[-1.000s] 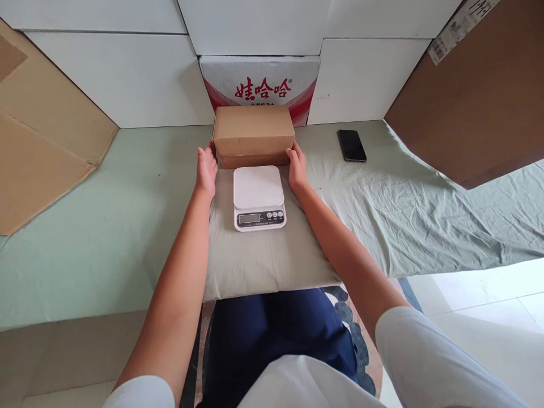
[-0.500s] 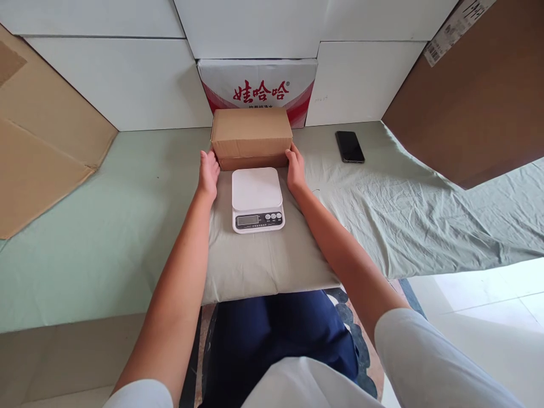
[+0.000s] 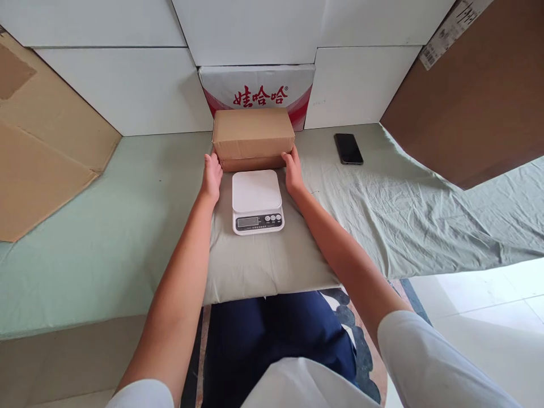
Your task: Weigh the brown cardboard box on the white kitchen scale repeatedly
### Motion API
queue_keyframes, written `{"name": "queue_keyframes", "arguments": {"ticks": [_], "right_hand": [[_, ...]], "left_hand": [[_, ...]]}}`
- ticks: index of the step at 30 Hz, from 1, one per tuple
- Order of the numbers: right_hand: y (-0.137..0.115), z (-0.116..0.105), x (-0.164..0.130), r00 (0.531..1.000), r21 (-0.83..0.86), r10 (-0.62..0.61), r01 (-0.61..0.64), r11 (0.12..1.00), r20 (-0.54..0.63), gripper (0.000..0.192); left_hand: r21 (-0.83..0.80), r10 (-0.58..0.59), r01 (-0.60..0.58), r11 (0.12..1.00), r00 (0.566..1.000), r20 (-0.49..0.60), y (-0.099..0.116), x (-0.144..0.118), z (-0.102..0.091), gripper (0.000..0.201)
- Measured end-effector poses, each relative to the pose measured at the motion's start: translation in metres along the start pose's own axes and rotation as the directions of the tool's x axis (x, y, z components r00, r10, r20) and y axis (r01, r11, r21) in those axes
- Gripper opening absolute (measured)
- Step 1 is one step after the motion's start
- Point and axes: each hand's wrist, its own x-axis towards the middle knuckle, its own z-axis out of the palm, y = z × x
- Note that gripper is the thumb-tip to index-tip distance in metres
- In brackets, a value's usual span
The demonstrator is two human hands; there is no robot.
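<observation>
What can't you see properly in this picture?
Head view only:
- Numbers on the scale: its display is too small to read.
- Fingertips of the left hand and right hand: hidden by the cardboard box or curled behind the hands.
- Lower part of the red-and-white carton: covered by that box.
- Big brown box: cut off by the right edge.

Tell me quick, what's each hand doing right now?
Left hand: open, flat against the left end of the cardboard box.
Right hand: open, pressed against the box's right end, behind the kitchen scale.
</observation>
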Motion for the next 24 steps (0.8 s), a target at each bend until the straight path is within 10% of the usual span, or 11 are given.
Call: {"name": "queue_keyframes", "arguments": {"ticks": [6, 12, 17, 24], "right_hand": [[-0.016, 0.006, 0.000, 0.993, -0.006, -0.115, 0.115, 0.993, 0.040, 0.070], [-0.061, -0.016, -0.044, 0.987, -0.111, -0.160, 0.160, 0.981, 0.011, 0.056], [-0.071, -0.028, -0.097, 0.996, -0.074, -0.088, 0.089, 0.993, 0.022, 0.056], [-0.060, -0.018, -0.120, 0.992, -0.023, -0.104, 0.106, 0.994, 0.072, 0.070]], "left_hand": [[0.038, 0.113, -0.112, 0.993, 0.993, -0.018, 0.031, -0.005, -0.002, 0.102], [0.085, 0.204, -0.206, 0.975, 0.979, 0.024, 0.076, -0.074, 0.012, 0.099], [0.053, 0.187, -0.188, 0.981, 0.982, 0.011, 0.069, -0.133, 0.020, 0.099], [0.079, 0.162, -0.157, 0.985, 0.984, -0.072, 0.053, -0.147, 0.017, 0.096]]}}
